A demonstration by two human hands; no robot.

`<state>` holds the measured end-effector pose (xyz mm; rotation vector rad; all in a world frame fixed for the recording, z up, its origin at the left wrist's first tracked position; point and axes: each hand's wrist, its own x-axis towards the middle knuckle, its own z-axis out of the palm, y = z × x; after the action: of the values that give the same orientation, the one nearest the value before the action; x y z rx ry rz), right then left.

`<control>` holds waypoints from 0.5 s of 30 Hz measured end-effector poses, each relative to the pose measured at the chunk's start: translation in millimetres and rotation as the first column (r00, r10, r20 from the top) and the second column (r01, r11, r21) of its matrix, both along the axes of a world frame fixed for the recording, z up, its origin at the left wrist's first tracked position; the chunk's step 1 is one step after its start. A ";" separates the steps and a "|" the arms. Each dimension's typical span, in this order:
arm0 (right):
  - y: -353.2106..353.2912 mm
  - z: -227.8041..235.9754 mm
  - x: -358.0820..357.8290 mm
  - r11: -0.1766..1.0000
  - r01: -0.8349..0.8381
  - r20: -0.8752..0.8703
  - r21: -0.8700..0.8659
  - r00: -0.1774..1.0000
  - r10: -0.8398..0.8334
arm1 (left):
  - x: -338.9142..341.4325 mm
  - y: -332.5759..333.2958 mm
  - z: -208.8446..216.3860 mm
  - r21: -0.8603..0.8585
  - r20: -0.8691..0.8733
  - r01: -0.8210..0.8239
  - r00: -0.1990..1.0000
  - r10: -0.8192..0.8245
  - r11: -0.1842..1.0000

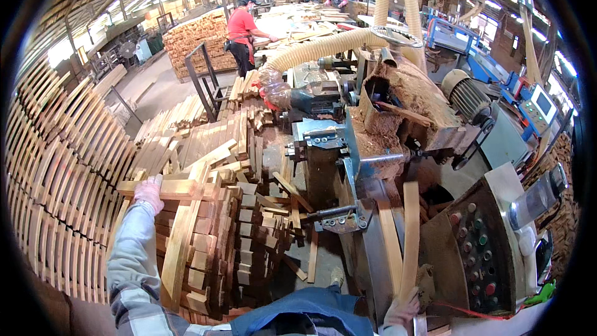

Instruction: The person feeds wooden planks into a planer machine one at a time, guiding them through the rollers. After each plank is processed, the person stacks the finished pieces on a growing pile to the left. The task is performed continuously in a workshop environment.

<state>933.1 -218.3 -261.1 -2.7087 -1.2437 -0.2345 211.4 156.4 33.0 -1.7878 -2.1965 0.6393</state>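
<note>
Left fingers (154,182) on plank (179,189), right (409,300) gripping board (410,236)

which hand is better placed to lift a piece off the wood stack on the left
The left hand, most likely: it is on a wooden piece atop the stack. The right hand is across by the machine, holding a long board.

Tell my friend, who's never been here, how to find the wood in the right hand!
Find the big sawdust-covered machine, then look lower right to the slanted panel of round buttons. Just left of that panel is a pale wooden strip. Unlike the neighbouring strip on its left, its near end is in the right hand.
</note>
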 end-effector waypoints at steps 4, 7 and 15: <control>123.8 3.2 3.7 0.990 -0.080 -0.043 0.113 0.995 0.085 | 0.3 -1.4 -2.9 0.026 -0.031 -0.072 0.997 0.073 0.997; 171.5 -14.8 -2.7 0.990 -0.075 0.040 0.116 0.997 0.071 | 7.4 7.7 -7.4 0.079 -0.016 -0.098 0.995 0.099 0.992; 67.0 0.2 -18.3 0.981 -0.189 -0.142 0.039 0.971 0.193 | 8.7 -0.6 -13.4 0.183 -0.006 -0.096 0.995 0.099 0.979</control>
<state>914.8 -151.3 -261.0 -2.5112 -1.4342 -0.0288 220.1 155.8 19.6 -1.5889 -2.2632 0.4524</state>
